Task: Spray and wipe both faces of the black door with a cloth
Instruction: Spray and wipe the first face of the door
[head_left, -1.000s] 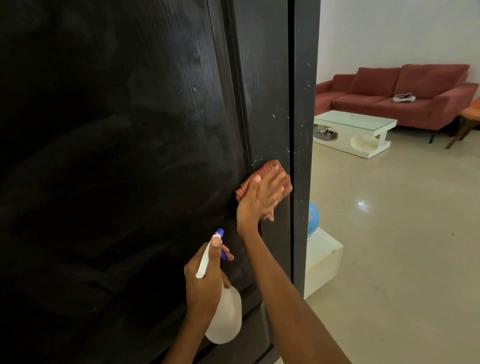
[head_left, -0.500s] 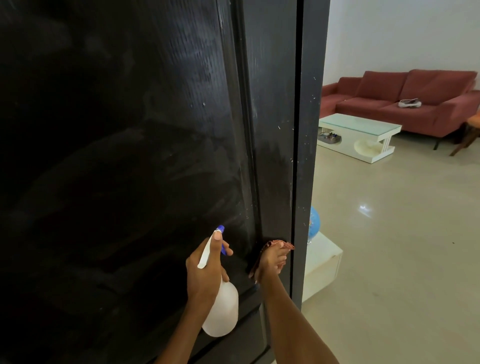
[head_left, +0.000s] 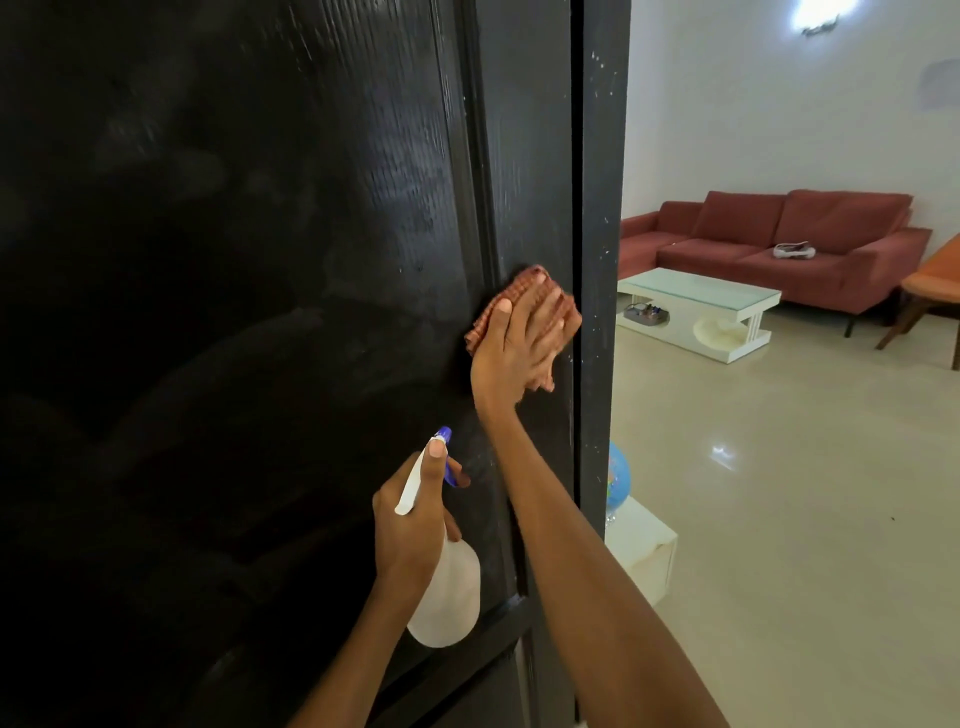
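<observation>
Right hand (head_left: 519, 343) presses cloth (head_left: 488, 317) on door (head_left: 260, 260); left (head_left: 415, 530) grips bottle (head_left: 449, 608).

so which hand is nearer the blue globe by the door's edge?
Right. The right hand presses the orange cloth well above the blue globe; the left hand sits farther left.

No text, label, brand or number can be read on anything in view
</observation>
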